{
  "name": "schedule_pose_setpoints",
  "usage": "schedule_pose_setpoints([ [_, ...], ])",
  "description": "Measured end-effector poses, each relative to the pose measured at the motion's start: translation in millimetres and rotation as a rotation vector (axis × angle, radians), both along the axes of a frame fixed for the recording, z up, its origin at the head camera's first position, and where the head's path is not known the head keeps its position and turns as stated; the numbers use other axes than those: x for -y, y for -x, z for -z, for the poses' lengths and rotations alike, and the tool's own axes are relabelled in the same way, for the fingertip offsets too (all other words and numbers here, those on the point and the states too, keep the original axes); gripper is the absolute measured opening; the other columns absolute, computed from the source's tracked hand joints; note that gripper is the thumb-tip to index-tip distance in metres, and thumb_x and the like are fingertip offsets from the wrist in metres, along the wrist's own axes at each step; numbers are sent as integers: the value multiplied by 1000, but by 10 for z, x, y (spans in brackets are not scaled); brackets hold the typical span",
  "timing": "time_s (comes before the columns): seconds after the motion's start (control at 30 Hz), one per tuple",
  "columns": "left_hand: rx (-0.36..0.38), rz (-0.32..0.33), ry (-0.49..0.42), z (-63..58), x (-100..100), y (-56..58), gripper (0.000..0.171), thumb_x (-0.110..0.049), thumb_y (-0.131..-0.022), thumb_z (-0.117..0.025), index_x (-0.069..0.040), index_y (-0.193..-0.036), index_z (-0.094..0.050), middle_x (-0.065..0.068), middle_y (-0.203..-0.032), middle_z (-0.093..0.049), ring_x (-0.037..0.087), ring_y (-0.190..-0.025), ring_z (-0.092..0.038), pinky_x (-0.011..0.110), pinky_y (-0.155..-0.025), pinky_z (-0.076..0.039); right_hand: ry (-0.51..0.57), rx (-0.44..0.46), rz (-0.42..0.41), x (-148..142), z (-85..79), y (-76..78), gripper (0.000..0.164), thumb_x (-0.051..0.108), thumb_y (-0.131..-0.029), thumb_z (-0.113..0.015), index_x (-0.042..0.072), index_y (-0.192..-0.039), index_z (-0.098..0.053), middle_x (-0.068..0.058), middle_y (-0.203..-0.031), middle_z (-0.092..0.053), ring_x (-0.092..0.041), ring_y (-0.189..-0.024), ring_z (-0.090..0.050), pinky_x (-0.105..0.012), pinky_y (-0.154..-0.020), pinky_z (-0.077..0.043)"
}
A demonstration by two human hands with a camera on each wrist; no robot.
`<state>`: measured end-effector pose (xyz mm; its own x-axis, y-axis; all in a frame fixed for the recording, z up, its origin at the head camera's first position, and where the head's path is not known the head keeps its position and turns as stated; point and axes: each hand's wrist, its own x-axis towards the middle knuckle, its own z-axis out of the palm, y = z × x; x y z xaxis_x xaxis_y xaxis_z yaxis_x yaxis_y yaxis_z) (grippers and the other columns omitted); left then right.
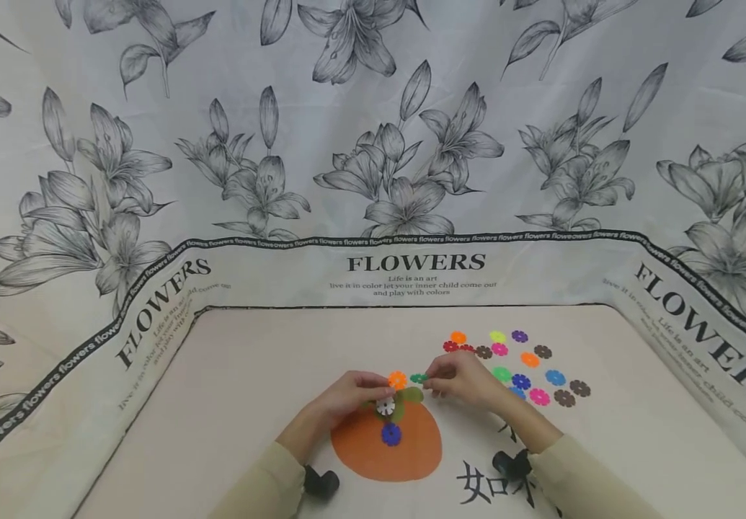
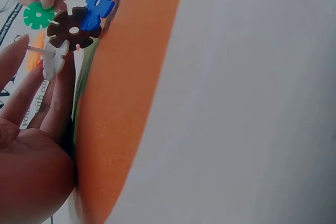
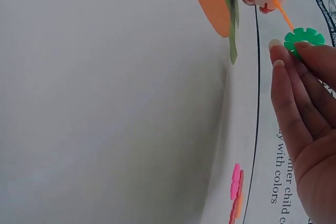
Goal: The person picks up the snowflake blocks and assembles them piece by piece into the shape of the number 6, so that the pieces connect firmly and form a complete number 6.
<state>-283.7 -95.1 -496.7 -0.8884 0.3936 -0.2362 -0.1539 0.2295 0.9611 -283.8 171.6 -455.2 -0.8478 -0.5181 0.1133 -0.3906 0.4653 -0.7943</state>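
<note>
My left hand (image 1: 353,393) holds a small chain of notched plastic flower discs between its thumb and fingers. Joined in it are a white disc (image 1: 385,406), an orange disc (image 1: 397,380), a brown disc (image 2: 73,29) and a blue disc (image 2: 102,1). Between the thumb and fingers of my right hand (image 1: 466,378) is a pinched green disc (image 1: 419,378). The green disc is just right of the orange one in the head view. In the right wrist view the orange disc appears edge-on, its edge pointing toward the green disc (image 3: 304,40).
Loose discs of several colours lie at the back right, among them a blue one (image 1: 556,377) and a pink one (image 1: 540,396). Below the hands, the tablecloth carries a printed orange fruit (image 1: 385,461) and black characters (image 1: 481,483). Flower-printed fabric (image 1: 411,272) rises behind and at both sides.
</note>
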Motion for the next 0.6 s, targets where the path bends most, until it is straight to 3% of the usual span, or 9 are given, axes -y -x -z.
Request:
schedule_pose_setpoints([
  [0.3,-5,11,-10,-28,-16,18,30,-28,-95,-74,-5,-114,-77,3,-105,-75,17,-101,-61,35,-97,-47,2,-9,-21,74,25,77,7,8,-92,-75,2,-95,-77,-10,-87,-75,-24,-73,-70,-26,-68,-58],
  [0.6,-5,21,1,-5,-11,1,28,-27,-94,-76,-6,-113,-77,4,-106,-75,17,-102,-62,38,-99,-46,7,1,-44,74,82,110,6,5,-91,-76,2,-95,-79,-8,-82,-75,-23,-72,-68,-25,-69,-56],
])
